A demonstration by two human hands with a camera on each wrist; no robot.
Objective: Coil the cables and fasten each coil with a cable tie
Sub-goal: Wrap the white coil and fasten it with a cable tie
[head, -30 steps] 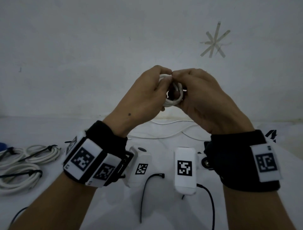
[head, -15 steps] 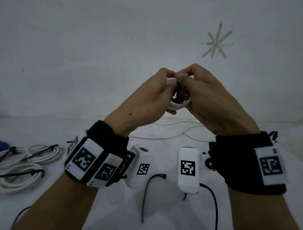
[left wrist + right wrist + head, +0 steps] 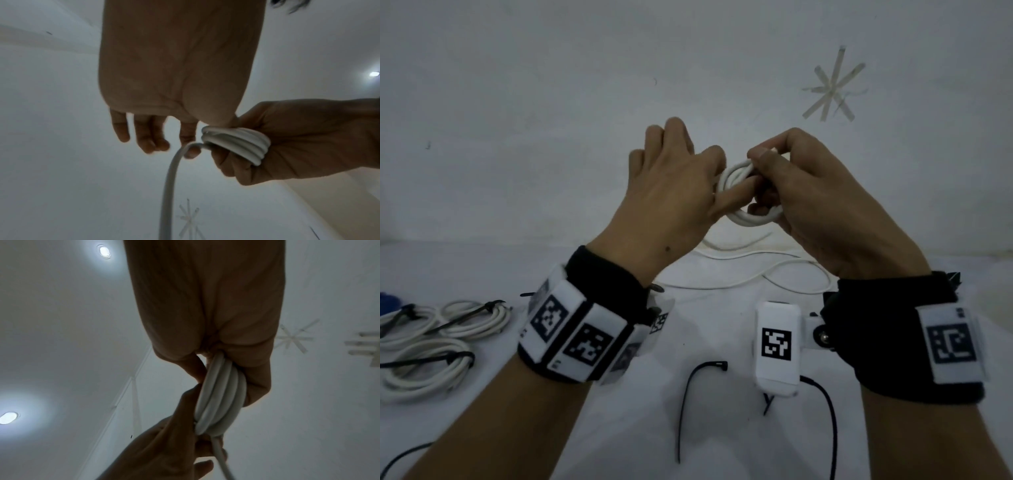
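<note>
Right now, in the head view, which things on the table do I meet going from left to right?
Tied coils → left wristband → loose cable tie → white tagged box → right wristband.

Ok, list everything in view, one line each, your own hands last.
coil in hand: one, white, held up between both hands, loose tail hanging to the table
tied coils: three, white with black ties, far left on the table
loose cable ties: at least two, black, near table edge
table: one, white
tape star: one, pale, on the wall
blue thing: one, left edge, unclear
left hand: fingers spread, thumb on the coil
right hand: grips the coil
</note>
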